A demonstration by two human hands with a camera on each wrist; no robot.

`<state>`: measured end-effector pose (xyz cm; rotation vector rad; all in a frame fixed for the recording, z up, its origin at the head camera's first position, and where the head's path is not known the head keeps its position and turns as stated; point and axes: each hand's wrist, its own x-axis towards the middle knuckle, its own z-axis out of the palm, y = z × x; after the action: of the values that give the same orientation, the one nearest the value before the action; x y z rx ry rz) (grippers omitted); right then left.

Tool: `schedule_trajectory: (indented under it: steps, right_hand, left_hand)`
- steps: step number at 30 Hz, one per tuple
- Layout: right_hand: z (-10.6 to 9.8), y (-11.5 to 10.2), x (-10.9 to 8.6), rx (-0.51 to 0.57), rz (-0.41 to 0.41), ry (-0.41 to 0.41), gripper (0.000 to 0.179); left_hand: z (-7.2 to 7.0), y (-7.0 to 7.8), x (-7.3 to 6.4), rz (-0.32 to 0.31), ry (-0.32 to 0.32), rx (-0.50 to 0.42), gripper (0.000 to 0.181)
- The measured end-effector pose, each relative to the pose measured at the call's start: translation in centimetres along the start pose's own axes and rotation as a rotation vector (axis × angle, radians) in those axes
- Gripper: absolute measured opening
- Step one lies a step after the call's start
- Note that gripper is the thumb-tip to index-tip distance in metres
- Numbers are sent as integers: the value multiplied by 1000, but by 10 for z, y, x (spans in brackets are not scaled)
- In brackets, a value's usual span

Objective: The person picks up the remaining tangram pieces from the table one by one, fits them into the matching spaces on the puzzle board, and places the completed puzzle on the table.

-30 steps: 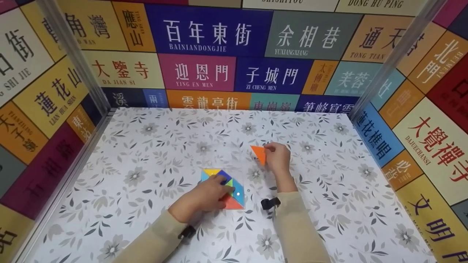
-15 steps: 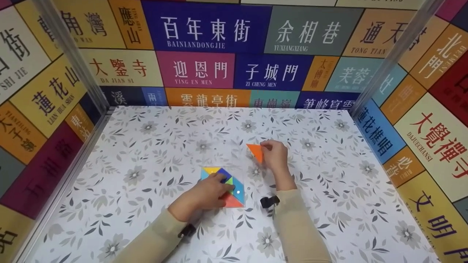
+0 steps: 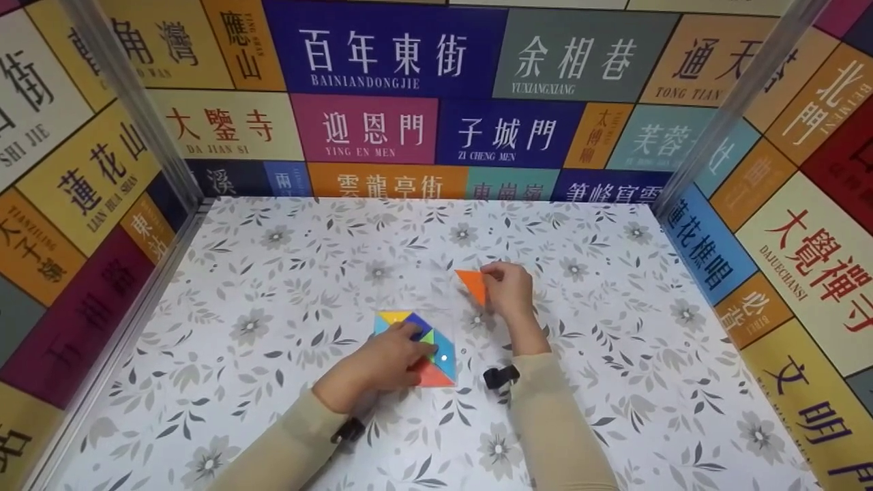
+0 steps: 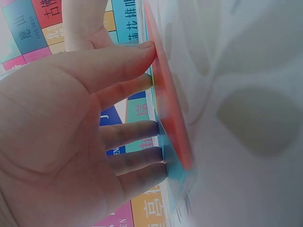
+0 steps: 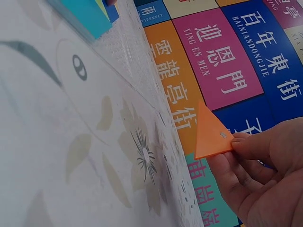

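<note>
Flat tangram pieces lie together on the table: a yellow one [image 3: 394, 316], a dark blue one [image 3: 419, 322], a light blue one [image 3: 446, 351], a red one [image 3: 438, 376] and a bit of green. My left hand [image 3: 382, 358] is spread over them and hides part of the group. Its fingertips and thumb touch the pieces in the left wrist view, fingers mostly straight. Farther back and to the right, my right hand [image 3: 511, 290] pinches an orange triangle tangram piece [image 5: 213, 135] between thumb and fingers, raised above the table in the right wrist view.
A faint clear plastic sheet or tray [image 3: 416, 286] extends behind the pieces. The white floral tabletop [image 3: 273, 375] reaches back to a wall [image 3: 372, 133] covered in coloured signs, with similar walls at both sides. Each wrist wears a black strap.
My right hand has drifted slightly left with the orange triangle tangram piece still pinched. My left hand stays in place on the other pieces.
</note>
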<state>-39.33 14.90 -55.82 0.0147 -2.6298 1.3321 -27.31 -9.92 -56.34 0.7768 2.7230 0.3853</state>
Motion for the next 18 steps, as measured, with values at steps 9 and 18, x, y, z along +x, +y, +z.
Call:
schedule_trajectory:
  steps: [9, 18]
  right_hand:
    - [3, -1, -2, 0, -4, -40, 16]
    - [6, -1, -3, 17, 6, -68, 16]
  left_hand:
    - [1, 0, 0, 6, 7, 8, 58]
    - [0, 1, 0, -11, -7, -3, 58]
